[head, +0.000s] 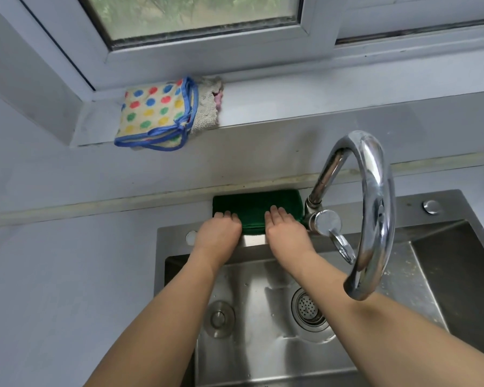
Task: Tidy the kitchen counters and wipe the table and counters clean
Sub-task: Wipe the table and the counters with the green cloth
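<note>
A folded dark green cloth [254, 207] lies flat on the back ledge of the steel sink [444, 208], against the wall and just left of the tap base. My left hand [219, 231] rests on the cloth's left end with its fingers laid forward. On the cloth's right end my right hand [284, 227] lies flat, fingers straight. Both forearms reach over the sink basin. The near edge of the cloth is partly hidden under my hands.
A chrome tap [375, 208] arches over the basin at the right, its lever [337, 238] close to my right wrist. A dotted cloth with blue trim [157, 114] sits on the window sill. The basin holds a strainer drain [309, 308] and a plug [219, 318]. Pale counter [67, 289] spreads left.
</note>
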A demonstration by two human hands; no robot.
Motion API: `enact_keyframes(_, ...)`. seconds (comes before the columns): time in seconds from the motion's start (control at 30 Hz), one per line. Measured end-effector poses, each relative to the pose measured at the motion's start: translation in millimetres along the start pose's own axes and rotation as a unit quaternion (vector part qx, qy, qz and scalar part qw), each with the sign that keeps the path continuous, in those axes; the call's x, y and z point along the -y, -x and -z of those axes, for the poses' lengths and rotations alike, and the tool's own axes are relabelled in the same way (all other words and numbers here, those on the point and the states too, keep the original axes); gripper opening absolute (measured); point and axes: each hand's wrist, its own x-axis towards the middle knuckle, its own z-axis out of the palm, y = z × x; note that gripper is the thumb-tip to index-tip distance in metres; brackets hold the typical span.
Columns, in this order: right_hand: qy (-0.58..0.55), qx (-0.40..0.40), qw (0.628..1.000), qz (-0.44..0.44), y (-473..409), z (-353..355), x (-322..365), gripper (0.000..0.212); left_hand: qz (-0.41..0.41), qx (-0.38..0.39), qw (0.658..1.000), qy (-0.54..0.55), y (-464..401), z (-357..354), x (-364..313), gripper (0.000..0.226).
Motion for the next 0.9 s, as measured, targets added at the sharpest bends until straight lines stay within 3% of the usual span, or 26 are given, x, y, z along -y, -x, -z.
enact_keyframes(0.2,0.019,-0.04,0.999,0.018,-8.6,-13.0,-5.2,0.057,-0.016,-0.003,1.0,-0.02,-7.1,-2.0,0.5,0.031)
enact_keyframes(0.43,-0.01,-0.001,0.999,0.049,15.0,18.8,-1.8,0.037,-0.01,0.024,1.0,0.014,18.6,20.3,-1.1,0.028)
enact_keyframes(0.63,-0.03,0.112,0.991,0.066,61.8,35.5,3.2,0.03,0.01,0.108,0.991,0.076,63.7,28.7,-15.0,0.022)
enact_keyframes(0.9,-0.089,0.183,0.976,0.076,147.0,48.0,-35.9,0.034,-0.053,0.164,0.976,0.133,112.1,49.0,-70.4,0.022)
